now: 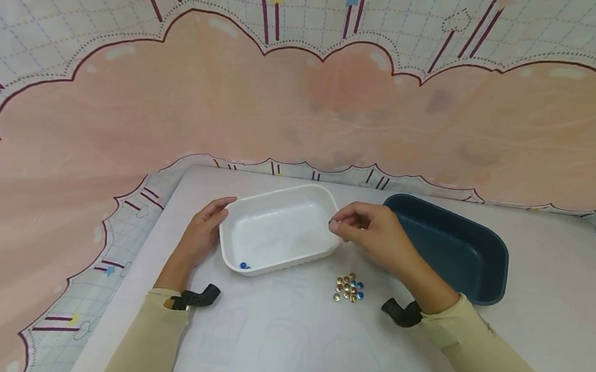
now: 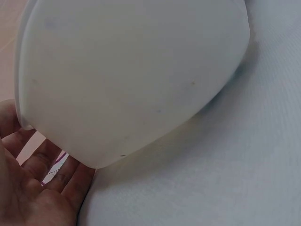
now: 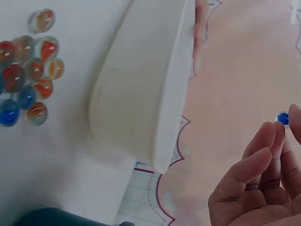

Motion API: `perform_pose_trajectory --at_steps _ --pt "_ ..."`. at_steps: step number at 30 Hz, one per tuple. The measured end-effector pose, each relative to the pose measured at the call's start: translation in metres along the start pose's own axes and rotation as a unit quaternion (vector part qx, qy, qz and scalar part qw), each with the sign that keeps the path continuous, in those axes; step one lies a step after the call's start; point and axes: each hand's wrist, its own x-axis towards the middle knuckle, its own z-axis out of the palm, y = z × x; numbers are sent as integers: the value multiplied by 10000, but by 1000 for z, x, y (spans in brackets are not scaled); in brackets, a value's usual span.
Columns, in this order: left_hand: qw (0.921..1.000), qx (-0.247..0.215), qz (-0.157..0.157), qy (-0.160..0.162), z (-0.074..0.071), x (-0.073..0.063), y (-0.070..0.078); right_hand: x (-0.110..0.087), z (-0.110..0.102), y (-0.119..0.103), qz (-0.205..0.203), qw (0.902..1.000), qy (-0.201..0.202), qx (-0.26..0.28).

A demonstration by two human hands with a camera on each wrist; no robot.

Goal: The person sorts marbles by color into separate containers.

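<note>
My left hand (image 1: 202,228) grips the left end of a white rectangular tray (image 1: 275,202), its fingers at the rim and outer wall. A couple of blue marbles (image 1: 243,265) lie in the tray's near left corner. Over the tray's right end, my right hand (image 1: 374,232) pinches a blue glass marble (image 3: 282,118) between thumb and fingertips. On the table just in front of the tray sits a cluster of glass marbles (image 1: 347,288), some blue. In the right wrist view, others in the cluster (image 3: 35,69) show orange-red swirls inside clear glass.
A dark blue tray (image 1: 500,265) stands to the right, partly behind my right hand and forearm. White covering spreads over the table (image 1: 282,352). Behind it hangs a peach cloth (image 1: 283,113) with a cloud pattern. Each wrist wears a black camera mount (image 1: 403,312).
</note>
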Motion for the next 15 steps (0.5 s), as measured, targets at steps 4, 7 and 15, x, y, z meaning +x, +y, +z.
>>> perform_pose_trajectory --at_steps 4,7,15 --pt "10000 23 6 11 0 0 -1 3 1 -6 87 9999 -5 143" --pt "10000 -16 -10 4 0 0 -1 6 2 -9 139 9997 -29 197" --pt "9999 -108 -17 -42 -1 0 0 15 3 -14 116 9990 -47 437"
